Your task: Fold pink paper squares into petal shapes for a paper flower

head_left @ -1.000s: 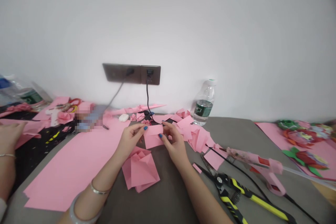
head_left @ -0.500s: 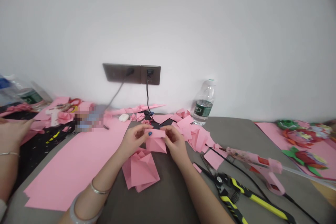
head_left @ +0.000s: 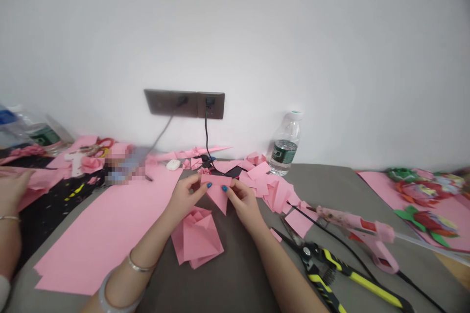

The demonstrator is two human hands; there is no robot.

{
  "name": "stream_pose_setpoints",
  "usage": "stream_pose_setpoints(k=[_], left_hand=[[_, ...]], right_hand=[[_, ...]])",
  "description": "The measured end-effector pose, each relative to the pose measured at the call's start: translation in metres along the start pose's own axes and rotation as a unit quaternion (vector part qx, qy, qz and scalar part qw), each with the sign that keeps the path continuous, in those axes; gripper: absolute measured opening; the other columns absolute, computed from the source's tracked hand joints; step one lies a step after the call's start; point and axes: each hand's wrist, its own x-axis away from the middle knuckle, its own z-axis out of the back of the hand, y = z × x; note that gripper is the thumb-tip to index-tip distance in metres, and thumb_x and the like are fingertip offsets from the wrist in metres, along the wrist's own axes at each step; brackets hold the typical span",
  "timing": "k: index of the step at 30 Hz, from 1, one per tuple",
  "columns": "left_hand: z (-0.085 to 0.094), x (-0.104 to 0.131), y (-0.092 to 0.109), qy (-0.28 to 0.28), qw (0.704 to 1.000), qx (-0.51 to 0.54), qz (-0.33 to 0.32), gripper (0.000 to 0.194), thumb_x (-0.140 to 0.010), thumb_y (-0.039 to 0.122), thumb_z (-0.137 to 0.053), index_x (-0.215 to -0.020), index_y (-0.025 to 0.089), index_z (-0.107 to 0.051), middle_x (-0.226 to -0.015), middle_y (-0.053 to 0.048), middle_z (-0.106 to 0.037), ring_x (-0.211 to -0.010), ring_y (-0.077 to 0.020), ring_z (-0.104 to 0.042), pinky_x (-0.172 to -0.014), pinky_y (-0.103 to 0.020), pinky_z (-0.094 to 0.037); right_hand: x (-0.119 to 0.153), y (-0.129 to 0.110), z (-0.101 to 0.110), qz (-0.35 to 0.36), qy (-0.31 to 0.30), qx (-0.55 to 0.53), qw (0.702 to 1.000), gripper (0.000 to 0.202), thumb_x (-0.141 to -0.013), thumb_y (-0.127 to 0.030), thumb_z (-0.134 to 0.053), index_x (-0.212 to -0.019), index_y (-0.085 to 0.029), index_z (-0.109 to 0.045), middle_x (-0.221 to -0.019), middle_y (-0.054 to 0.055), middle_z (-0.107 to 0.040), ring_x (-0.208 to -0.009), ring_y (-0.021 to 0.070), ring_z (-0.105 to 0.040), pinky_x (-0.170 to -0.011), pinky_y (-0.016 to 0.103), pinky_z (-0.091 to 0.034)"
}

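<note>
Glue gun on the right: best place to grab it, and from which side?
I'd take the glue gun by its handle, coming in from the near right. It lies on its side with the handle slanting toward the wearer, while the nozzle, possibly hot, points away leftward. Watch the cord leaving the handle's base.

The grey surface [head_left: 330,183] carries a clear bottle [head_left: 284,149]; left of the bottle lie large pink sheets [head_left: 106,234], in front of it pink scraps [head_left: 277,193], right of it a pink glue gun [head_left: 363,232].
</note>
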Motion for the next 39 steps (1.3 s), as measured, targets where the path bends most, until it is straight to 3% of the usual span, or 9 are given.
stream_pose_setpoints(k=[5,11,14,17,21,23,29,36,39], left_hand=[[0.0,0.0,0.001,-0.018,0.999,0.02,0.019,0.031,-0.086,0.039,-0.056,-0.064,0.016,-0.056,-0.061,0.002,-0.049,-0.061,-0.0138,-0.046,-0.057,-0.024,-0.037],[0.001,0.004,0.007,-0.126,0.991,0.037,0.035,0.028,-0.084,0.042,-0.06,-0.082,0.015,-0.068,-0.074,-0.003,-0.063,-0.069,-0.0169,-0.053,-0.064,-0.026,-0.042],[0.003,0.006,0.009,-0.156,0.981,0.102,0.044,0.043,-0.089,0.053,-0.05,-0.074,0.015,-0.063,-0.072,-0.003,-0.06,-0.067,-0.0165,-0.053,-0.061,-0.026,-0.042],[0.004,0.006,0.009,-0.169,0.975,0.136,0.044,0.057,-0.092,0.061,-0.035,-0.066,0.015,-0.057,-0.065,-0.002,-0.054,-0.061,-0.0148,-0.049,-0.056,-0.025,-0.039],[0.004,0.006,0.009,-0.217,0.973,0.082,0.026,0.044,-0.086,0.053,-0.056,-0.065,0.014,-0.054,-0.061,0.003,-0.044,-0.056,-0.0102,-0.038,-0.05,-0.021,-0.03],[0.003,0.006,0.009,-0.213,0.975,0.061,0.023,0.038,-0.086,0.046,-0.059,-0.066,0.014,-0.055,-0.062,0.003,-0.044,-0.057,-0.0096,-0.037,-0.051,-0.021,-0.028],[0.002,0.004,0.006,-0.109,0.989,0.088,0.054,0.032,-0.089,0.043,-0.056,-0.079,0.013,-0.062,-0.068,0.0,-0.054,-0.061,-0.0122,-0.047,-0.054,-0.022,-0.036],[0.003,0.005,0.011,-0.167,0.98,0.099,0.051,0.028,-0.081,0.035,-0.066,-0.099,0.014,-0.063,-0.087,-0.005,-0.067,-0.079,-0.0187,-0.06,-0.069,-0.027,-0.049],[0.002,0.005,0.01,-0.157,0.984,0.082,0.032,0.027,-0.079,0.031,-0.068,-0.101,0.016,-0.063,-0.094,-0.006,-0.067,-0.09,-0.0217,-0.061,-0.077,-0.03,-0.05]], right_hand=[[0.0,-0.002,0.002,-0.009,0.033,0.007,0.999,0.033,-0.084,-0.049,-0.061,-0.067,-0.021,-0.056,-0.064,-0.001,-0.05,-0.061,0.0149,-0.046,-0.057,0.026,-0.039],[-0.001,-0.006,0.007,-0.05,0.08,-0.032,0.995,0.031,-0.077,-0.048,-0.067,-0.064,-0.02,-0.06,-0.062,-0.001,-0.051,-0.06,0.0147,-0.043,-0.056,0.026,-0.035],[-0.001,-0.009,0.01,-0.085,0.03,-0.053,0.995,0.037,-0.072,-0.052,-0.07,-0.06,-0.019,-0.059,-0.059,-0.002,-0.049,-0.056,0.0131,-0.039,-0.053,0.025,-0.029],[-0.001,-0.013,0.013,-0.124,-0.067,-0.045,0.989,0.04,-0.07,-0.053,-0.073,-0.058,-0.018,-0.056,-0.058,-0.002,-0.046,-0.055,0.0111,-0.035,-0.052,0.024,-0.024],[0.001,-0.015,0.014,-0.128,-0.139,-0.023,0.982,0.04,-0.07,-0.053,-0.074,-0.06,-0.018,-0.058,-0.059,-0.002,-0.047,-0.055,0.0111,-0.036,-0.053,0.025,-0.025],[0.001,-0.014,0.014,-0.111,-0.114,-0.018,0.987,0.04,-0.073,-0.054,-0.071,-0.061,-0.018,-0.059,-0.06,-0.002,-0.048,-0.057,0.0121,-0.037,-0.054,0.025,-0.027],[0.0,-0.008,0.013,-0.066,0.001,-0.011,0.998,0.025,-0.077,-0.044,-0.069,-0.071,-0.02,-0.067,-0.072,0.001,-0.06,-0.069,0.0173,-0.05,-0.064,0.028,-0.037],[-0.003,0.001,0.011,-0.038,0.076,-0.061,0.995,0.021,-0.074,-0.039,-0.073,-0.076,-0.021,-0.062,-0.076,-0.001,-0.058,-0.067,0.0154,-0.049,-0.062,0.026,-0.037],[-0.004,0.005,0.012,-0.005,0.099,-0.035,0.994,0.023,-0.078,-0.04,-0.07,-0.075,-0.021,-0.056,-0.073,-0.002,-0.052,-0.063,0.0136,-0.045,-0.058,0.025,-0.035]])
